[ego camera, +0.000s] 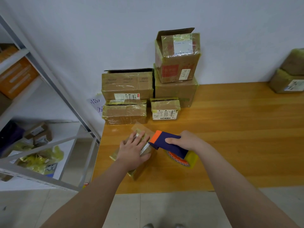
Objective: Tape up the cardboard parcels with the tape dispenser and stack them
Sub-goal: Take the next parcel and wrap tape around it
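Pressing flat on a small parcel (141,170) near the counter's (230,129) front-left corner, the left grip (134,148) lay with fingers straight (thumb along the parcel's side). Just beside it, the right grip (186,141) clenched the tape dispenser (164,141), its orange nose at the parcel's top. Taped parcels (126,86) stood stacked at the far-left corner.
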